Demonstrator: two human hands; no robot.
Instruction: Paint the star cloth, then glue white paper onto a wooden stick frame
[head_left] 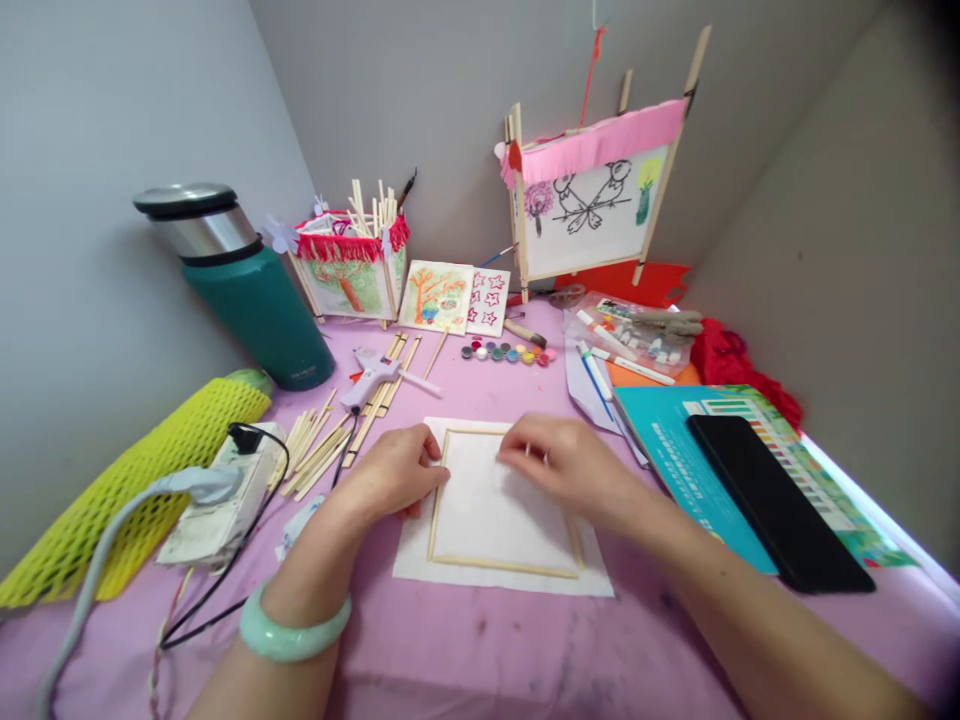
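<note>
Across the lilac worktop, your left grip curls, thumb by the stick frame's left side; your right grip looks narrow over its upper right. You can't tell what either holds. The frame lies on white paper; you seem to be aligning it, which calls for steady fingers. Your right hand hides the far-right corner.
</note>
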